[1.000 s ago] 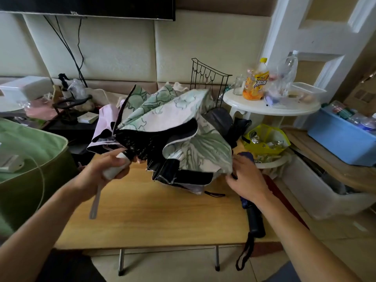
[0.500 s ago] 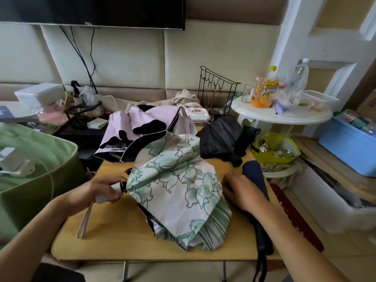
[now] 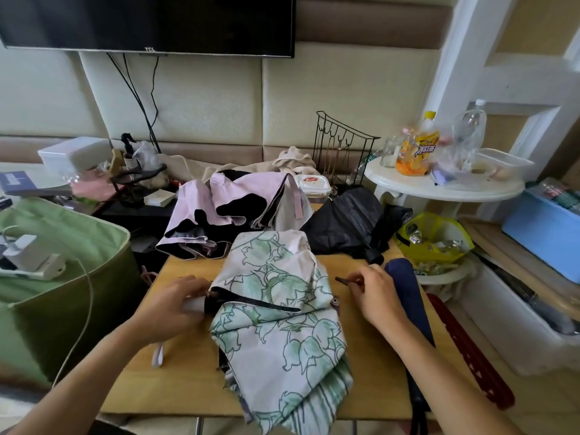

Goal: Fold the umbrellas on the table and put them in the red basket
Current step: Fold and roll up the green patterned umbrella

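A collapsed white umbrella with green flower print (image 3: 279,321) lies across the wooden table (image 3: 370,365), its loose canopy hanging over the front edge. My left hand (image 3: 169,309) grips its white handle at the left. My right hand (image 3: 373,293) pinches the umbrella's thin dark closing strap just right of the canopy. A pink-and-black umbrella (image 3: 229,211) and a black umbrella (image 3: 348,224) lie loose at the back of the table. A rolled navy umbrella (image 3: 408,296) lies along the right edge, partly under my right forearm. The red basket (image 3: 467,353) shows as a red rim beside the table on the right.
A green fabric bin (image 3: 62,277) with a white charger stands left of the table. At the back right, a white round side table (image 3: 439,186) carries bottles and a tub. A yellow bag (image 3: 436,237), a blue box (image 3: 543,224) and a black wire rack (image 3: 342,149) crowd the right side.
The flower-print umbrella came down from mid-air and now lies flat on the table. My right hand left the canopy's edge and now pinches the strap.
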